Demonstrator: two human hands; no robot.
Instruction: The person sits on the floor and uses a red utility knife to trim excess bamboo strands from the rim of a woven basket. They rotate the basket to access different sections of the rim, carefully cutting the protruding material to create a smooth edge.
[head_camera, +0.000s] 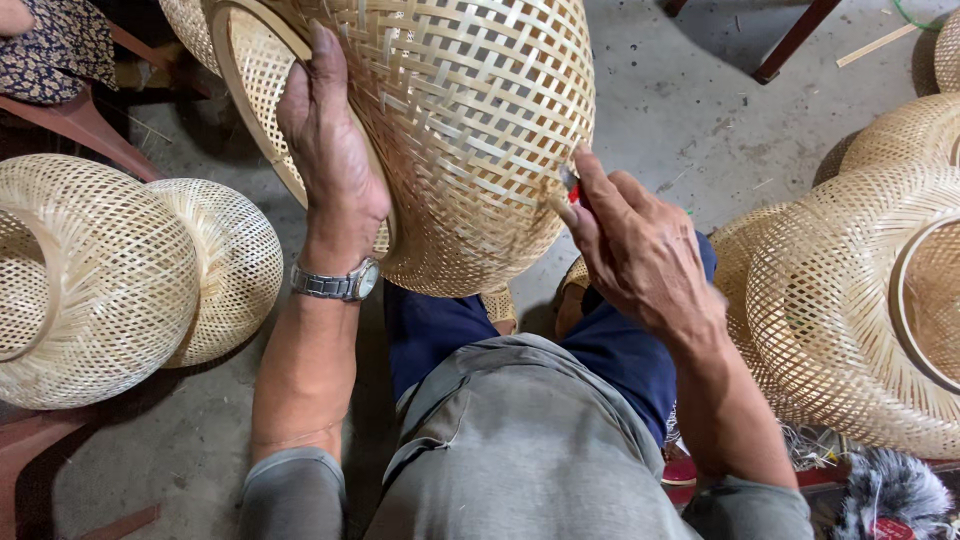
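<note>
A large woven bamboo lampshade (470, 120) is held up over my lap, its round rim turned to the left. My left hand (330, 150), with a metal watch on the wrist, lies flat across the rim and grips it. My right hand (635, 245) is closed on a small red-and-metal tool (571, 186) whose tip touches the shade's lower right side.
Two finished woven shades (120, 270) rest on the left over a red stool. Several more shades (860, 300) are stacked on the right. A person's patterned sleeve (50, 40) shows at top left. Red furniture legs (795, 40) stand on the grey concrete floor behind.
</note>
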